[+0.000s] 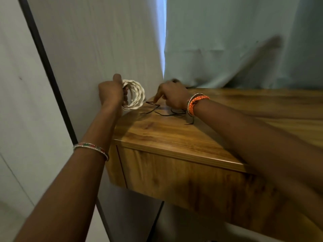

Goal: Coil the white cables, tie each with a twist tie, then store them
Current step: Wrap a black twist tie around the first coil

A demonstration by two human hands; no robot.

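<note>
Coiled cable in left hand; right hand at the twist ties.

Left hand (111,92) grips the coiled white cable (135,95), fingers curled through the loops, held past the wooden table (174,135) corner. Right hand (172,96) rests above black twist ties (167,112) lying on the tabletop, index finger extended down onto one, other fingers curled.

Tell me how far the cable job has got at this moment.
Done: one white cable is already wound into a coil, gripped by the left hand off the table's corner. In hand: the right hand reaches with a fingertip to the black twist ties scattered on the wooden table. Left: no tie shows on the coil, and nothing is stored yet.
</note>
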